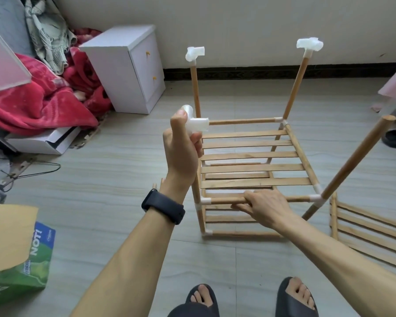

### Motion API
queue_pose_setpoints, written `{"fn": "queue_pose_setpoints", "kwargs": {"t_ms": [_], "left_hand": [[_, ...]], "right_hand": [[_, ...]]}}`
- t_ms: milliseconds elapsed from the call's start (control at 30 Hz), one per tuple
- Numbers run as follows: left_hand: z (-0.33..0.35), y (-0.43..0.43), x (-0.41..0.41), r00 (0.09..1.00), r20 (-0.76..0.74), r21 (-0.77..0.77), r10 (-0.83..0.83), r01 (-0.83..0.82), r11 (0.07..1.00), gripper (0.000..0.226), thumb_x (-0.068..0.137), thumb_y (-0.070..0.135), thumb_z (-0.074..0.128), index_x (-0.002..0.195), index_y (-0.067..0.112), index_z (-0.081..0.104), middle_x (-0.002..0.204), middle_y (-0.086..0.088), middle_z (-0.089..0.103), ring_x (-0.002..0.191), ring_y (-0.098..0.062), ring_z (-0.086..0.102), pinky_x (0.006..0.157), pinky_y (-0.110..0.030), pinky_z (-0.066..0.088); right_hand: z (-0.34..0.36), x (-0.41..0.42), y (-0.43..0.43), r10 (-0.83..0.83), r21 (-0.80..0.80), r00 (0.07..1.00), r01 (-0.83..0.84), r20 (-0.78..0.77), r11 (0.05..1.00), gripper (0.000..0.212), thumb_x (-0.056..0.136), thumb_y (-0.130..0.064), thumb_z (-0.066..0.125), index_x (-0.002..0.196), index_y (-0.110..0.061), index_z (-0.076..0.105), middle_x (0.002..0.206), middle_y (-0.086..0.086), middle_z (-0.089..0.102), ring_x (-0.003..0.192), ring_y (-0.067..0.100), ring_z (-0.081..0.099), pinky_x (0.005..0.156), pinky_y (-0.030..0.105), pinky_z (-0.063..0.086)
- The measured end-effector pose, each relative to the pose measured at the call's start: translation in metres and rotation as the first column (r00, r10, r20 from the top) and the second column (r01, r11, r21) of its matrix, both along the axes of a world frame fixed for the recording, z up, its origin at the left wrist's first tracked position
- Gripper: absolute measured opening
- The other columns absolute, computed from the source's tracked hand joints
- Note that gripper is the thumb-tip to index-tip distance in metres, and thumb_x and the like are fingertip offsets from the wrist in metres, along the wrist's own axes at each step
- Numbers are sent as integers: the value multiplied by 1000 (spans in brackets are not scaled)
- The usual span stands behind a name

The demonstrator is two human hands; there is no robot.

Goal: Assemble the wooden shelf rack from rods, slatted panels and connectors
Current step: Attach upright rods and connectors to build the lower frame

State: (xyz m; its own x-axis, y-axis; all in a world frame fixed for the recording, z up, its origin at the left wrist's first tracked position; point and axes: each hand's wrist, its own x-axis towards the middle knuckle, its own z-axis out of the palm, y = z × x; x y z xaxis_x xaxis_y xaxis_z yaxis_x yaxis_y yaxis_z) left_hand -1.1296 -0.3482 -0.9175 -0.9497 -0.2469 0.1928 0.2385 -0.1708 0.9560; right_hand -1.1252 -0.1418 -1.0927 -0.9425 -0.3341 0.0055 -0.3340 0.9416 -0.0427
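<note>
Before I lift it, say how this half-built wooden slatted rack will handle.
Probably light: the half-built wooden rack is thin rods and slats. Likely wobbly: joints are push-on, like the white plastic connector your left hand grips, and the near right upright is uncapped. Your right hand on the front rod probably steadies it.

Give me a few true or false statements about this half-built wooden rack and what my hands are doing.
1. The left hand grips a white plastic connector. True.
2. The right hand hangs open and holds nothing. False: it grips the front horizontal wooden rod.
3. The near-right upright wooden rod carries a connector on top. False: its top is bare.
4. A spare slatted wooden panel lies on the grey floor at the right. True.
</note>
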Motion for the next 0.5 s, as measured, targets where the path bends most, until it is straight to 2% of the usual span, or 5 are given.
{"fn": "queue_pose_setpoints", "kwargs": {"t_ms": [67,133,300,400,500], "left_hand": [[3,10,1,1000,-9,-5,1,-1,1000,41,74,65,44,55,29,54,48,9,40,44,-8,37,42,-21,31],[7,14,4,1000,14,-26,14,-13,1000,47,71,68,44,60,22,49,47,8,40,44,-9,37,43,-22,31],[-5,9,13,999,28,-6,-41,41,999,57,86,72,38,62,21,49,48,8,38,44,-7,36,44,-20,31],[-12,0,13,991,56,4,-119,119,993,66,89,72,22,70,17,54,53,4,41,49,-10,39,51,-23,36],[-37,-20,18,996,92,-174,6,11,985,69,92,69,17,80,16,59,67,3,60,65,-14,59,70,-26,45]], "right_hand": [[2,-2,0,-9,5,1000,9,27,1000,54,91,-80,29,84,-29,45,85,-5,65,85,24,65,72,38,45],[2,-1,-2,-5,7,999,4,50,1000,52,91,-80,30,85,-30,46,89,-3,67,87,25,66,72,39,41],[-6,4,-1,-15,61,1000,17,-20,998,77,76,-88,-1,88,-32,49,86,-5,68,85,20,67,79,40,48],[-5,2,-3,-56,63,998,54,26,997,64,86,-86,15,88,-30,46,93,-4,71,95,22,67,80,40,46],[1,-1,-7,-86,71,994,81,66,994,58,89,-85,20,87,-30,41,97,-4,69,98,23,65,72,39,36]]}}
